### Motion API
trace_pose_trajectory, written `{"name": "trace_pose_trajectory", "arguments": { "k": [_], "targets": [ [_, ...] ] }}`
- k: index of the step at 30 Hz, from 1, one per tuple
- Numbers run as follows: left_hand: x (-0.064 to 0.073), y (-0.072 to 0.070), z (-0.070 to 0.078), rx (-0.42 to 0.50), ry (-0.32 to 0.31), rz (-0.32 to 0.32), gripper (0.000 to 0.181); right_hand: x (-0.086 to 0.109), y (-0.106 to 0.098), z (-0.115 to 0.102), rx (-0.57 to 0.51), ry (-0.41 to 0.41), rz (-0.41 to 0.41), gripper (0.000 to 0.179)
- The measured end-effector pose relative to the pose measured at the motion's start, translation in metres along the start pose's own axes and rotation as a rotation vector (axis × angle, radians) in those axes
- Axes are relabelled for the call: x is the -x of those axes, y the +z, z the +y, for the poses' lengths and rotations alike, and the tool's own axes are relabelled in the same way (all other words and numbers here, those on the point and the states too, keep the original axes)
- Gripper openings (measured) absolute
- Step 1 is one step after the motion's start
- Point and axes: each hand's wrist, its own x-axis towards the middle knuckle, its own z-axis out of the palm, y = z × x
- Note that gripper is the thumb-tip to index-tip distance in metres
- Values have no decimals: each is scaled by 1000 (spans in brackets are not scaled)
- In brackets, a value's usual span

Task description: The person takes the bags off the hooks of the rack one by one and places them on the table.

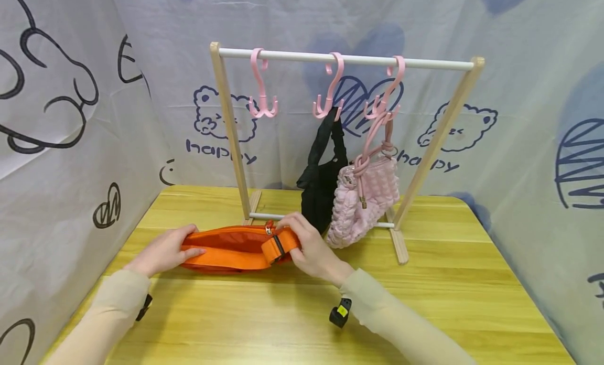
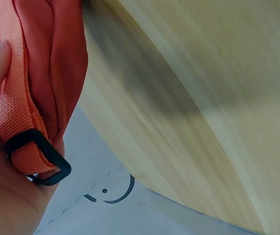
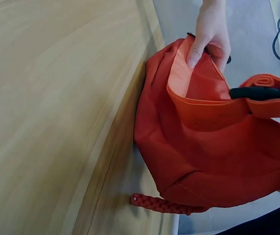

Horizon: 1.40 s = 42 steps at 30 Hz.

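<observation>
An orange fabric bag (image 1: 222, 242) with a webbing strap (image 1: 236, 257) is held close over the table, its long side facing me. My left hand (image 1: 165, 250) grips its left end, thumb across the strap. A black buckle (image 2: 39, 155) sits by that palm in the left wrist view. At the other end my right hand (image 1: 315, 252) grips the bag beside a folded loop of strap with a black slider (image 1: 278, 245). A red braided cord (image 3: 164, 204) hangs from the bag in the right wrist view.
Behind stands a wooden rack with a white rail (image 1: 292, 55). Three pink hooks hang there: left (image 1: 261, 87), middle (image 1: 330, 89) and right (image 1: 389, 89). A black bag (image 1: 321, 192) hangs from the middle one, a pink quilted bag (image 1: 365, 197) from the right one.
</observation>
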Motion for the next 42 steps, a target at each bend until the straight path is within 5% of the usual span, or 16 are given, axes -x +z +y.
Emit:
{"name": "trace_pose_trajectory", "arguments": {
  "k": [21,27,33,42],
  "targets": [
    [3,4,2,-20,-5,49,31,13,-5,7,-20,241,-419,52],
    [4,3,2,0,-10,43,38,17,3,7,27,237,-404,64],
    [6,-4,-2,77,-25,9,40,20,13,8,93,228,-311,41],
    [14,-8,-10,278,-172,61,41,22,16,10,28,259,-157,49]
  ]
}}
